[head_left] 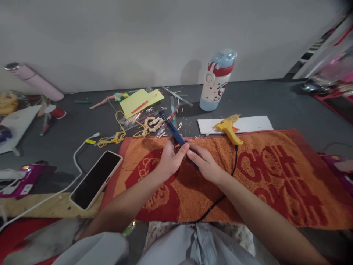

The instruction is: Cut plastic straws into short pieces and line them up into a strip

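Both my hands are together above the orange and red towel, gripping a long, narrow dark blue tool. It has a stapler-like outline, but its exact kind is hard to make out. The tool slants, with its far end pointing up and left. My left hand closes around its middle, thumb on top. My right hand holds the near part, its thumb close to the left one. Just beyond the tool lies a loop of small pale wooden pieces on yellow string.
A yellow glue gun rests across a white strip and the towel, its black cord running toward me. A cartoon bottle stands behind. To the left are a phone, a white cable and yellow paper.
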Available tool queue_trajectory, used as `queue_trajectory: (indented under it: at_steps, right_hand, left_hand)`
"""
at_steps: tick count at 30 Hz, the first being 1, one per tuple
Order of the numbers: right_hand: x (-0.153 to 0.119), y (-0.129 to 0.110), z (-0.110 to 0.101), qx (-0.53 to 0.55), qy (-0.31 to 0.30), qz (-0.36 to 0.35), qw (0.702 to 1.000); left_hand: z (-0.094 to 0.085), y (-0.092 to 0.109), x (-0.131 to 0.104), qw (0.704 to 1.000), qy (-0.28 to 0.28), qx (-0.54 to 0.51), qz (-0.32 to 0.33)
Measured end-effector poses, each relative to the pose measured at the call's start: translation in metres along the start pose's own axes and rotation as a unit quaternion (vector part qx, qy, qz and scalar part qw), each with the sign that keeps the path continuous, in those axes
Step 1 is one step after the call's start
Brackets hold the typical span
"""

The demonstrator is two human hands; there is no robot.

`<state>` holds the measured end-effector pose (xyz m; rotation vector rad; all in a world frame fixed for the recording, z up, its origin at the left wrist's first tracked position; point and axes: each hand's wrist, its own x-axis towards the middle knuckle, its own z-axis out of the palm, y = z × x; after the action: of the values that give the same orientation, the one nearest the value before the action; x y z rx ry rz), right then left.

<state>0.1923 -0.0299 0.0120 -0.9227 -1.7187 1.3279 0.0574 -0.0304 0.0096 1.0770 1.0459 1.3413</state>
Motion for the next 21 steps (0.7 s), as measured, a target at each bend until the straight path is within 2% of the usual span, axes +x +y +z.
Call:
queue_trajectory:
  at_steps: [5,8,11,17,21]
  right_hand:
    - [0.001,0.001,0.001,0.008,-0.004,0.004,1.000]
    - [0.002,0.003,0.001,0.011,-0.004,0.004,1.000]
    - [0.003,0.003,-0.002,0.013,0.004,0.011,1.000]
    - [0.001,0.000,-0.009,-0.001,-0.005,0.049,0.999]
    - [-0.001,-0.002,-0.011,-0.004,-0.022,0.047,0.999]
  left_hand:
    - [-0.001,0.001,0.002,1.000,0.002,0.008,-0.018]
    - [-0.003,0.004,0.006,0.999,-0.017,0.004,-0.040]
    - [-0.007,0.007,0.013,0.999,-0.025,-0.007,-0.035]
    - [-0.029,0.011,0.034,0.997,0.075,-0.004,0.015]
    - [-0.041,0.013,0.043,0.996,0.083,0.008,0.044]
